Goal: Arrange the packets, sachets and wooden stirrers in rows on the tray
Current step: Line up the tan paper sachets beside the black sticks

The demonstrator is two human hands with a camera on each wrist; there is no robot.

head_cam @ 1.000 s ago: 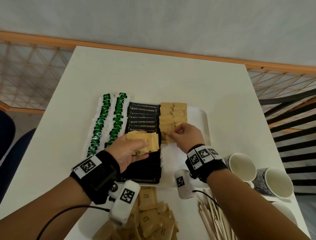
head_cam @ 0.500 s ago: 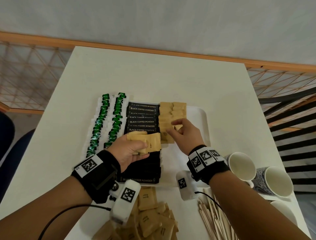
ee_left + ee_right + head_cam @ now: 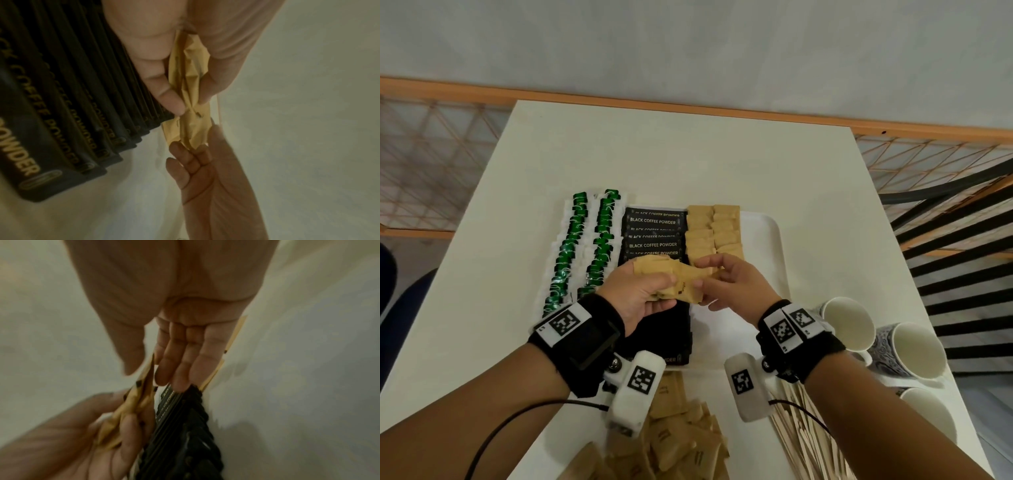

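A white tray (image 3: 767,240) holds two rows of green sachets (image 3: 571,253), a row of black coffee packets (image 3: 652,233) and two rows of brown sachets (image 3: 714,233). My left hand (image 3: 667,287) hovers over the black row and grips a small bunch of brown sachets (image 3: 681,281). My right hand (image 3: 705,277) meets it from the right and pinches the end of one sachet between thumb and fingers. The left wrist view shows the bunch (image 3: 191,97) between my thumb and fingers. In the right wrist view the pinched sachet (image 3: 147,374) sits beside the black packets (image 3: 180,426).
Loose brown sachets (image 3: 681,438) lie heaped on the table in front of the tray. Wooden stirrers (image 3: 801,435) lie to the right of that heap. Patterned cups (image 3: 914,349) stand at the table's right edge, next to a railing. The tray's right strip is bare.
My right hand has come back left from the brown rows on the tray to the bunch in my left hand and has taken hold of a sachet. The left hand barely moved.
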